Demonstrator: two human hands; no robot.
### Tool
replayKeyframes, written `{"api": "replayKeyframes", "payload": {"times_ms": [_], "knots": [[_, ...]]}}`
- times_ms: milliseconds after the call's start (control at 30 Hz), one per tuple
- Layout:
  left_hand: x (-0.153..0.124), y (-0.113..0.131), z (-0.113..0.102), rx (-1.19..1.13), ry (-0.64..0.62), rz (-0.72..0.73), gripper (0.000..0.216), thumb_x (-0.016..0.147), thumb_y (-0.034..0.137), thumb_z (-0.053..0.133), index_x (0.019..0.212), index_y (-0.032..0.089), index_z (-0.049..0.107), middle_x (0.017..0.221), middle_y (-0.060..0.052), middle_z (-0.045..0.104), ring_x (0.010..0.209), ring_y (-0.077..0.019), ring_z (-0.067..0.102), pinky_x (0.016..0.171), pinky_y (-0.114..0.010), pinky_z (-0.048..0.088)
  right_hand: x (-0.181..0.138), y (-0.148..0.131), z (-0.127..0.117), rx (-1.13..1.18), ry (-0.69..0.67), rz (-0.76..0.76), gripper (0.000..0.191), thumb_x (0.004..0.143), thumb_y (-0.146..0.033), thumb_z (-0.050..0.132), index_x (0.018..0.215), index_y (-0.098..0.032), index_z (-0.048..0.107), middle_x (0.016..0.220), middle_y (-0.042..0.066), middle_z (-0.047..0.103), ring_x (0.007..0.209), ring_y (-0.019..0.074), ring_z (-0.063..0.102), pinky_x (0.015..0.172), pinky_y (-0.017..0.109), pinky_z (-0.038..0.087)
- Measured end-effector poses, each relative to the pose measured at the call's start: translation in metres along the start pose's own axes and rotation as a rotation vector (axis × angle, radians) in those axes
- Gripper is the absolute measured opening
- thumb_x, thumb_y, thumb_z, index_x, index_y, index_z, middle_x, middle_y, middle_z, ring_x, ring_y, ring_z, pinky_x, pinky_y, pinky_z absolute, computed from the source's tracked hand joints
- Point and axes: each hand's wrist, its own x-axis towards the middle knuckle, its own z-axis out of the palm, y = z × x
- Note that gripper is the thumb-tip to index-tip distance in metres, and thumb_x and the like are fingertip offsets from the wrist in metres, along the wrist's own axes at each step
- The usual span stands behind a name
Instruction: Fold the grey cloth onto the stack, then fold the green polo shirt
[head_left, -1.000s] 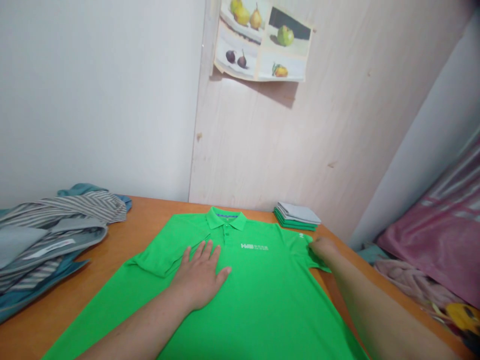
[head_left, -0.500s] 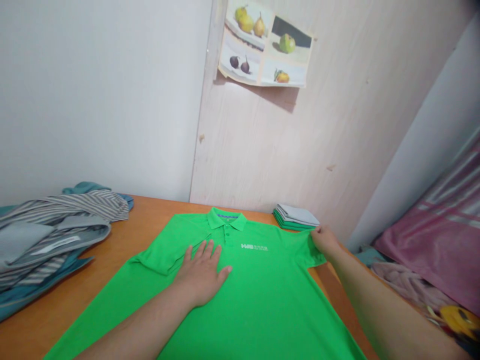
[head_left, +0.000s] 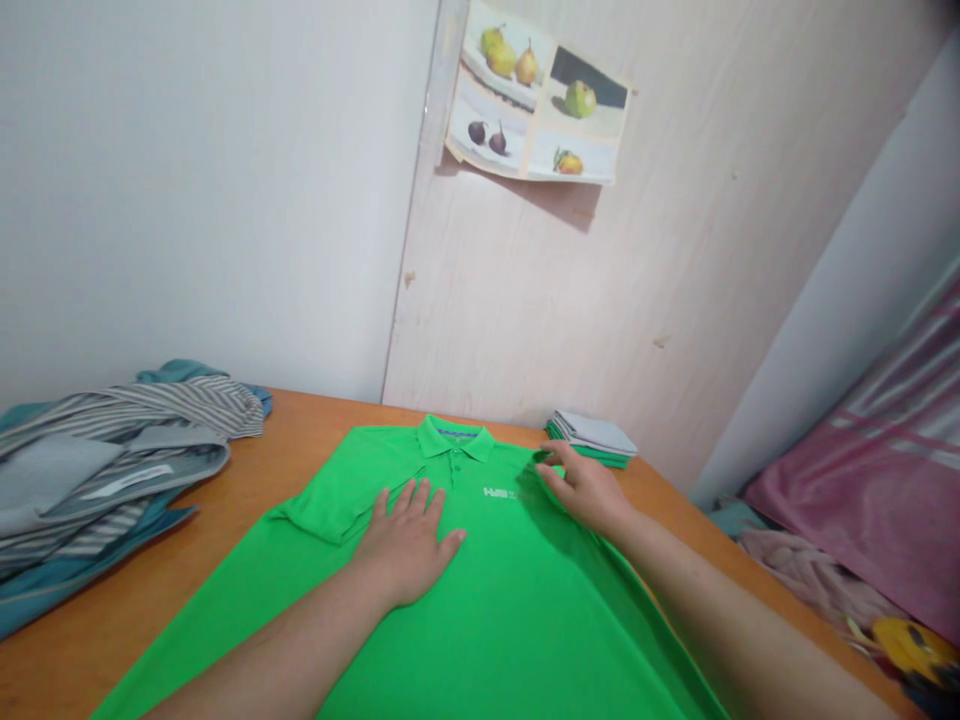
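A bright green polo shirt (head_left: 480, 600) lies face up on the orange wooden table (head_left: 247, 480), collar toward the wall. Its left sleeve is folded in over the body. My left hand (head_left: 409, 540) lies flat on the chest with fingers spread, open. My right hand (head_left: 581, 485) pinches the right sleeve of the shirt and holds it over the chest, next to the white logo.
A heap of striped, grey and teal clothes (head_left: 112, 470) covers the table's left end. A small stack of folded shirts (head_left: 596, 437) sits by the wall at the back right. Pink bedding (head_left: 877, 500) lies to the right, past the table edge. A fruit picture (head_left: 536, 95) hangs on the wall.
My right hand took the right sleeve from the table's right side and carried it left, folding it in over the chest. My left hand has stayed in place.
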Motion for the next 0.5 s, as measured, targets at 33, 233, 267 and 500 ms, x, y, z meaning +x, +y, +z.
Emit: {"api": "replayKeyframes", "payload": {"times_ms": [33, 233, 267, 500], "knots": [[0.000, 0.000, 0.000, 0.002, -0.002, 0.000, 0.082, 0.093, 0.072, 0.018, 0.154, 0.020, 0.033, 0.163, -0.012, 0.018, 0.151, -0.0339, 0.011, 0.117, -0.064, 0.004, -0.002, -0.003, 0.003, 0.073, -0.011, -0.028, 0.033, 0.090, -0.040, 0.056, 0.121, -0.030, 0.059, 0.098, 0.001, 0.072, 0.073, 0.0161, 0.065, 0.065, 0.026, 0.044], [0.001, 0.000, 0.000, 0.003, -0.006, 0.005, 0.083, 0.092, 0.072, 0.016, 0.155, 0.019, 0.031, 0.163, -0.012, 0.016, 0.151, -0.0334, 0.011, 0.117, -0.064, 0.005, 0.002, 0.029, 0.007, 0.255, 0.098, 0.099, 0.036, 0.093, -0.046, 0.039, 0.110, -0.023, 0.062, 0.086, 0.003, 0.070, 0.065, 0.0169, 0.064, 0.062, 0.028, 0.047], [0.001, 0.000, 0.001, 0.001, -0.004, 0.005, 0.083, 0.092, 0.072, 0.017, 0.155, 0.019, 0.032, 0.163, -0.012, 0.017, 0.151, -0.0335, 0.011, 0.117, -0.064, 0.005, 0.002, 0.038, 0.006, 0.248, 0.097, 0.125, 0.035, 0.092, -0.044, 0.040, 0.107, -0.022, 0.062, 0.083, 0.002, 0.070, 0.064, 0.0171, 0.063, 0.061, 0.028, 0.047], [0.003, -0.003, 0.004, 0.001, 0.003, 0.011, 0.083, 0.092, 0.073, 0.017, 0.154, 0.020, 0.033, 0.163, -0.012, 0.018, 0.151, -0.0338, 0.011, 0.117, -0.063, 0.005, -0.022, 0.076, 0.000, 0.189, -0.074, 0.162, 0.026, 0.077, -0.024, 0.049, 0.094, -0.021, 0.069, 0.090, 0.004, 0.072, 0.081, 0.0185, 0.064, 0.072, 0.028, 0.048]]}}
